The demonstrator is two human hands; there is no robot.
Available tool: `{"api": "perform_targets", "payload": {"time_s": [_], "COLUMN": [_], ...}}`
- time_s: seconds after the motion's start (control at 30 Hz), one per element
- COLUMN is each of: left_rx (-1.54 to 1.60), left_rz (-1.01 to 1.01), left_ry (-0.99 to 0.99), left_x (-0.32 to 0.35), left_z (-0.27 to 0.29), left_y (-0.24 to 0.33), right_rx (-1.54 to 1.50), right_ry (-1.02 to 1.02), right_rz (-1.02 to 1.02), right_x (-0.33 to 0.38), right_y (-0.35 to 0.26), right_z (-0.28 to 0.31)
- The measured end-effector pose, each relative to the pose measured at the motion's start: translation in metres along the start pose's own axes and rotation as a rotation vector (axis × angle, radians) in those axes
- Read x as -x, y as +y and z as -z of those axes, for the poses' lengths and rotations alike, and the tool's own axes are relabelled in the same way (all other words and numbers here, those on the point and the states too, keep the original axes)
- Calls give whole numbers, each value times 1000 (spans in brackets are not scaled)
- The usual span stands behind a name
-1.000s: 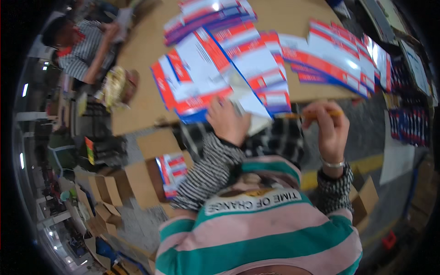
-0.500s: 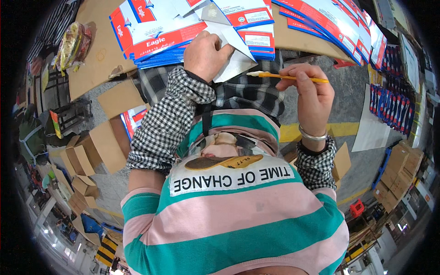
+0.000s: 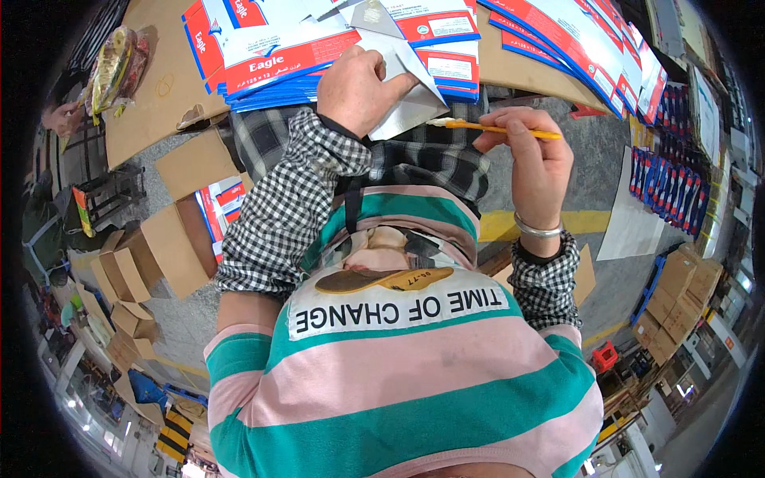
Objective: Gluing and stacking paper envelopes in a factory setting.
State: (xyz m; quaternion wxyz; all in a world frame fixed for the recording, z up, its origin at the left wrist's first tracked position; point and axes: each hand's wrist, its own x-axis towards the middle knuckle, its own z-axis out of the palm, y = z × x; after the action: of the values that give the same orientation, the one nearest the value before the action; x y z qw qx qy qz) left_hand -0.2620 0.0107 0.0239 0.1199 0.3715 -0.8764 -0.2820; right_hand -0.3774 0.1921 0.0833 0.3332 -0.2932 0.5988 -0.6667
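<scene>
My left hand point(image 3: 355, 92) rests on a flat carton point(image 3: 410, 111) whose bare whitish-grey inner side faces up. Its fingers curl down on the carton, with the thumb stretched across the surface; the fingertips are partly hidden. Under it lies a stack of flat printed cartons point(image 3: 291, 60) in red, white and blue. Between the thumb and fingers of my right hand point(image 3: 538, 163) is a thin brush point(image 3: 510, 130) with a yellow handle. White paste coats its tip, which points left, close to the carton's right edge.
More flat printed cartons point(image 3: 558, 48) fan out at the far right of the brown table point(image 3: 151, 119). A plastic-wrapped bundle point(image 3: 119, 68) sits far left, near another person's hand point(image 3: 64, 119). Open brown boxes point(image 3: 171, 247) stand on the floor at left; packed cartons point(image 3: 669, 191) are at right.
My left thumb has straightened outward over the carton, away from the curled fingers. The brush stays in my right hand beside the carton. The whole view has shifted slightly.
</scene>
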Motion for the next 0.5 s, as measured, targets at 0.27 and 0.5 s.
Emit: {"api": "perform_targets", "payload": {"time_s": [0.27,0.5], "left_rx": [-29,-78], "left_rz": [79,110], "left_ry": [-109,-145], "left_x": [-7,-13], "left_z": [2,2], "left_y": [5,10], "right_rx": [40,91], "right_ry": [-1,-54], "right_rz": [4,-19], "right_x": [4,9], "right_y": [12,19], "right_z": [-5,-3]}}
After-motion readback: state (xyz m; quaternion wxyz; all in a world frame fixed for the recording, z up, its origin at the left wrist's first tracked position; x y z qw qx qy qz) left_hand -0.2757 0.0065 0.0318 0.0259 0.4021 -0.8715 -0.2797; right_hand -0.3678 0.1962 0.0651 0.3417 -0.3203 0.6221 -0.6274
